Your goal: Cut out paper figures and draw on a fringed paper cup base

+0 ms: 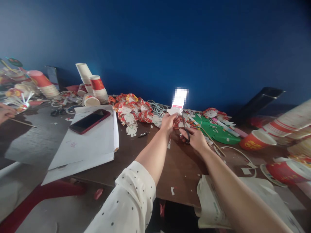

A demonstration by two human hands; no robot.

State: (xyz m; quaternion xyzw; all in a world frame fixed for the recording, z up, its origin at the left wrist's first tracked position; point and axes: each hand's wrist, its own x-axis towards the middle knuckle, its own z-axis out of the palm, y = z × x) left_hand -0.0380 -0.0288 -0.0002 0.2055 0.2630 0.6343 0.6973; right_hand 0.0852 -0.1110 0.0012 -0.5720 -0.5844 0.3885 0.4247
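Note:
Near the middle of the table, my left hand [168, 123] is closed on a small white paper piece [174, 111]. My right hand [195, 139] has its fingers through the handles of dark scissors [187, 136]. The blades point up, beside the paper; whether they touch it I cannot tell. Right behind the paper stands a brightly lit phone [179, 100], its screen blurred out. To the left lies a heap of red, white and yellow paper crafts [136, 108] with white cut-out figures. A green sheet [218, 131] strewn with scraps is just right of my right hand.
A phone [90, 121] rests on a white board [87, 145] at left. Stacked paper cups [98, 87] stand along the back, and more cups [257, 139] lie at right. Another person's hand [6, 112] holds a thin stick at far left. A cloth bag [213, 207] lies at the front edge.

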